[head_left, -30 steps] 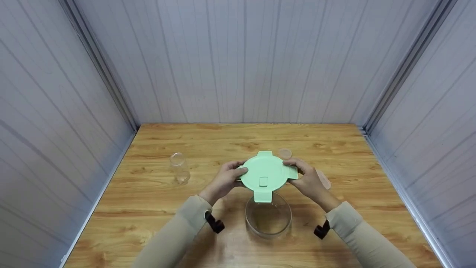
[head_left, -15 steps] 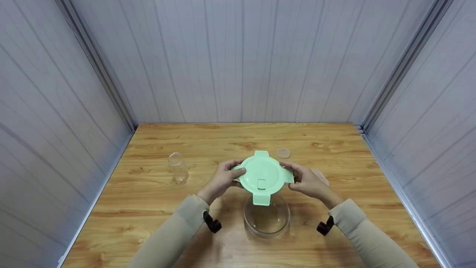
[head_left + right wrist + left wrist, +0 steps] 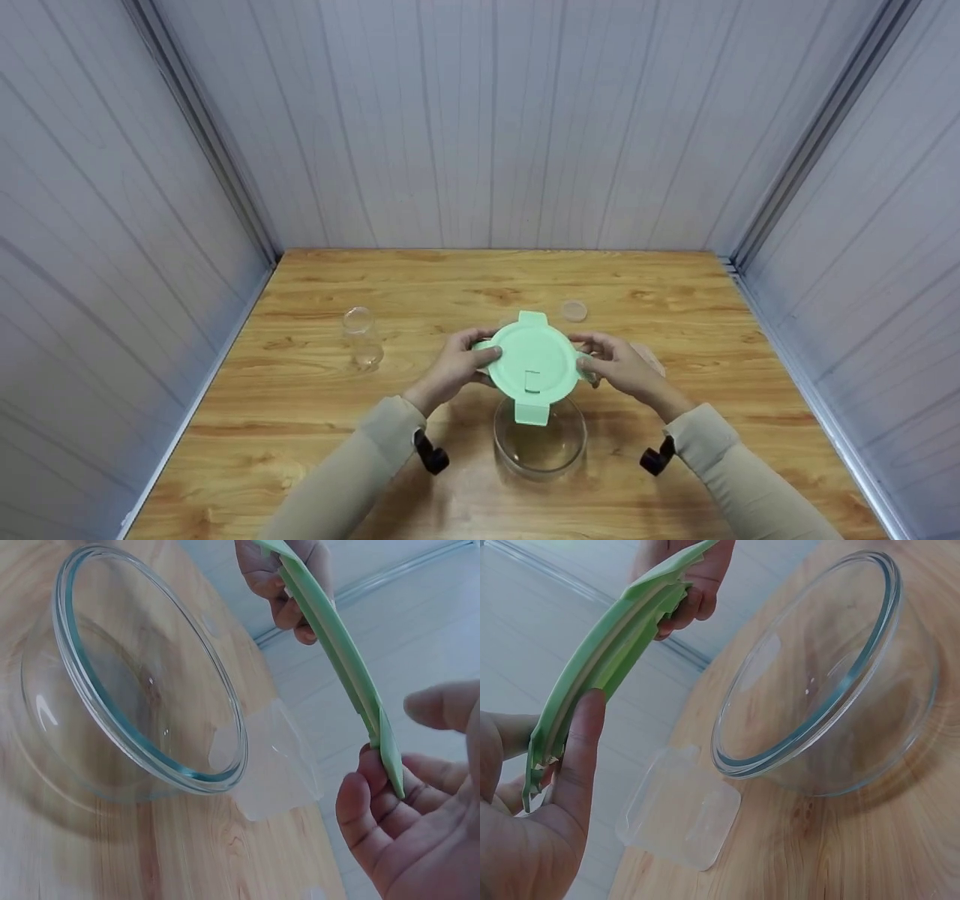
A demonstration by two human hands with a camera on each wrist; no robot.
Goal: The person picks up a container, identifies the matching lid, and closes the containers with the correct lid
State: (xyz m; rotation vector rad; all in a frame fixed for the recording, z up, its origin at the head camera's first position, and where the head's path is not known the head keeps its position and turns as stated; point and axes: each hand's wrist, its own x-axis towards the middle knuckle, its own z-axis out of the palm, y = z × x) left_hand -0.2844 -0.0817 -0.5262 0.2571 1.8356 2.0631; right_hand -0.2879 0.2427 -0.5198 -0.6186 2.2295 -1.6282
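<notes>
A round mint-green lid (image 3: 535, 361) with fold-out flaps is held in the air between both hands. My left hand (image 3: 453, 369) grips its left edge, thumb on top and fingers beneath. My right hand (image 3: 619, 369) has its fingers curled at the right flap; in the right wrist view the thumb stands a little off the lid (image 3: 341, 645). Below, a round clear glass bowl (image 3: 540, 459) stands upright on the table, its far rim hidden by the lid in the head view. The lid is clear of the bowl (image 3: 832, 712), tilted in the left wrist view.
A clear jar (image 3: 363, 337) is on the wooden table (image 3: 300, 442) to the left. A small clear round lid (image 3: 574, 310) lies behind the hands. Another clear piece (image 3: 648, 358) is partly behind the right hand. A translucent rectangular container (image 3: 681, 806) lies beyond the bowl. Pale panels surround the table.
The green lid has come slightly nearer the person. My right hand has shifted its fingers from the lid's upper right edge onto the right flap. My left hand keeps its grip.
</notes>
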